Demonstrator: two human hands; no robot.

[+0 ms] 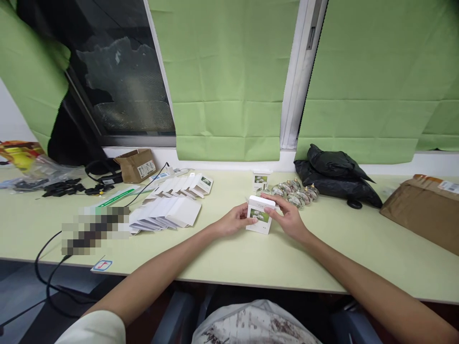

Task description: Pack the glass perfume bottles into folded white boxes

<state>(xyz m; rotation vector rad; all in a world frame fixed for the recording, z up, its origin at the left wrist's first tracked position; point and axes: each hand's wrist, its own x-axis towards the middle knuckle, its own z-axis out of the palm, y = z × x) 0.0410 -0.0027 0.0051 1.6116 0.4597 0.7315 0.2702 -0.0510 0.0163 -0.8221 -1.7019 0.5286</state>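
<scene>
A small white box [260,216] with a green flower picture stands on the pale green table [322,258]. My left hand [234,220] grips its left side with curled fingers. My right hand [287,216] holds its right side, fingers lying over the top flap. Just behind, a cluster of small glass bottles [296,192] lies on the table, and a second box of the same kind [260,180] stands upright beside them.
Flat unfolded white cartons [168,210] are fanned out at left. A black plastic bag [335,177] lies at the back right, a brown cardboard box [423,210] at far right, a small open carton [136,165] and black cables [64,187] at back left.
</scene>
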